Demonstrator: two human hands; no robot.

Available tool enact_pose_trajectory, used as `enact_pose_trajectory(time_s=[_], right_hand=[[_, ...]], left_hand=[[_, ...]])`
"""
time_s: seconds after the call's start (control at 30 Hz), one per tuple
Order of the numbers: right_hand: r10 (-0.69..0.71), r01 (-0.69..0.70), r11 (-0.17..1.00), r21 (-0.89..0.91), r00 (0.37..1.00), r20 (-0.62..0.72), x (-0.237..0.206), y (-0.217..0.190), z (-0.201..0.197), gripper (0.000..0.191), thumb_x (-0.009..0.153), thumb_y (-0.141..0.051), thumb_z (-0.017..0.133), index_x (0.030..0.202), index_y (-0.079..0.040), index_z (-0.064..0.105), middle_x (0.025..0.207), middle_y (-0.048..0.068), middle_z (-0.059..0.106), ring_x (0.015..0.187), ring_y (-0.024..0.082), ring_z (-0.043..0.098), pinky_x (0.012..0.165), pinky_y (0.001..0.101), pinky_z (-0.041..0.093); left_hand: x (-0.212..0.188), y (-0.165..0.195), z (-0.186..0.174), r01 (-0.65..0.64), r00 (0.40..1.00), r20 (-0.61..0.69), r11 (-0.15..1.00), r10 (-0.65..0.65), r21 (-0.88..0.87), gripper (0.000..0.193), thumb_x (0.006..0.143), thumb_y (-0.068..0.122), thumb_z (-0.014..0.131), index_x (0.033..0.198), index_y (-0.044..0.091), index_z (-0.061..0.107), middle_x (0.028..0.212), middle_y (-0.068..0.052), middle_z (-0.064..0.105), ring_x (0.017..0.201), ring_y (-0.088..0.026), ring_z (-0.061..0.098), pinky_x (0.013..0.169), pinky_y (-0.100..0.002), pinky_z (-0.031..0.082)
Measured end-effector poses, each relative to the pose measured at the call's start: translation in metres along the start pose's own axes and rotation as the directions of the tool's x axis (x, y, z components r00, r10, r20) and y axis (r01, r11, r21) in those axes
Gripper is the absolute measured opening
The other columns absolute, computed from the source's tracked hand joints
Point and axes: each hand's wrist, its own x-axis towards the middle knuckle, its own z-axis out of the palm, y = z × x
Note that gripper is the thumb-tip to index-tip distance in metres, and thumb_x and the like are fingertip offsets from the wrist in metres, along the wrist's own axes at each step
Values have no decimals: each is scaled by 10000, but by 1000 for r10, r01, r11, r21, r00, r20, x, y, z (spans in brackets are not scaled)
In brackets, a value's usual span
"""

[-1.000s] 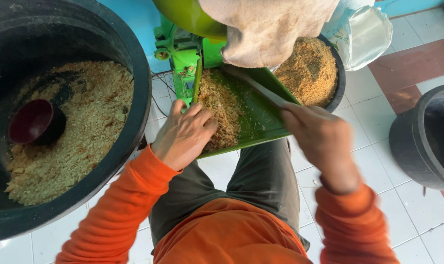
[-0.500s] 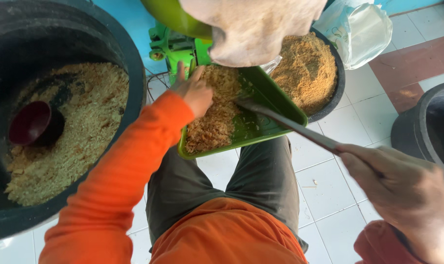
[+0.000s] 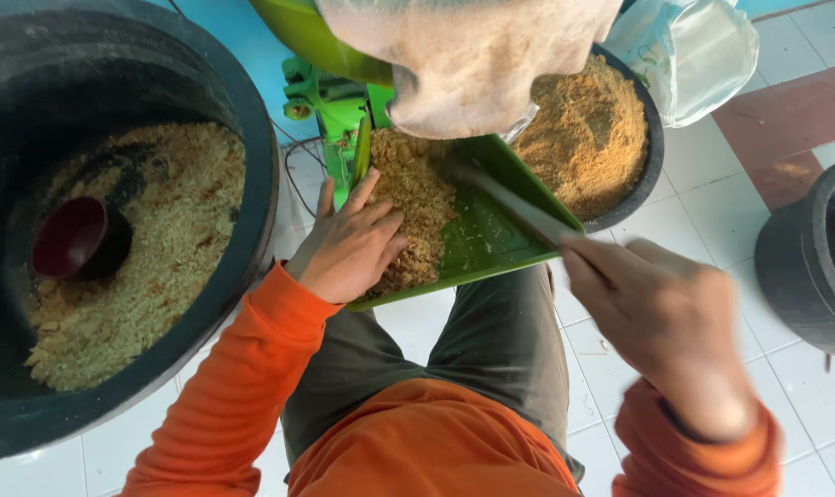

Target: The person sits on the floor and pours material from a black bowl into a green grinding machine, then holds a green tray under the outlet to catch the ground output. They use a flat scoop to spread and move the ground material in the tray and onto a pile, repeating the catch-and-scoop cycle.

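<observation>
A green tray (image 3: 491, 241) juts from a green machine (image 3: 330, 110) and carries a heap of brown crumbly meal (image 3: 415, 198). My left hand (image 3: 348, 247) lies flat on the near left part of that heap, fingers spread. My right hand (image 3: 661, 317) grips the handle of a long grey metal blade (image 3: 518, 207), whose tip reaches into the meal under a beige cloth sack (image 3: 468, 55) hanging over the tray. Both sleeves are orange.
A big black tub (image 3: 252, 221) at left holds tan meal and a dark red scoop (image 3: 68, 237). A black basin (image 3: 643, 175) of finer orange-brown meal sits behind the tray. A clear plastic bag (image 3: 689, 51) lies at top right, another black tub (image 3: 804, 258) at right. White tiled floor below.
My left hand slid back from the far end of the heap to its near left edge. My right hand moved in closer to the tray with the blade.
</observation>
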Motion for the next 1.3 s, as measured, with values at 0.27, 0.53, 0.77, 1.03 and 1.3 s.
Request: enact_pose_trajectory(time_s=[0.27, 0.53, 0.77, 1.03, 1.3], right_hand=[[-6, 7, 999, 37, 1000, -24, -7, 8, 35, 158, 934, -200, 770, 1074, -132, 794, 716, 51, 679, 531, 214, 636, 484, 357, 479], [-59, 64, 996, 68, 996, -74, 4, -11, 44, 168, 949, -186, 763, 1102, -121, 786, 746, 53, 677, 585, 225, 654, 532, 357, 499], [-69, 73, 995, 71, 996, -65, 0, -5, 84, 174, 961, -207, 745, 1108, -117, 773, 795, 75, 696, 633, 266, 673, 556, 380, 517], [70, -69, 986, 150, 998, -3, 5, -7, 43, 152, 986, -169, 741, 1101, -82, 788, 763, 100, 685, 602, 206, 661, 561, 350, 493], [-208, 204, 977, 67, 976, 68, 18, -38, 23, 193, 955, -193, 744, 1084, -60, 796, 751, 65, 718, 523, 181, 624, 479, 328, 479]], left_hand=[[-13, 0, -7, -6, 997, -78, 990, -5, -143, 347, 974, 285, 623, 1219, 48, 689, 1366, -122, 620, 1464, -390, 345, 1163, -667, 170], [-20, 9, -3, 10, 988, -144, 967, -48, -255, 346, 982, 299, 638, 1223, 61, 707, 1302, -93, 685, 1427, -381, 440, 1190, -603, 250], [-16, 16, 3, 75, 969, -211, 971, -124, -226, 378, 975, 379, 645, 1183, 74, 725, 1268, -85, 702, 1371, -372, 486, 1155, -665, 263], [-21, 11, 6, 56, 970, -236, 998, -64, -41, 417, 970, 395, 615, 1175, 39, 686, 1280, -118, 673, 1369, -343, 494, 1080, -788, 236], [-23, 9, 14, 53, 974, -220, 997, -63, -50, 434, 967, 413, 603, 1167, 37, 687, 1221, -109, 686, 1363, -346, 484, 1055, -827, 210]])
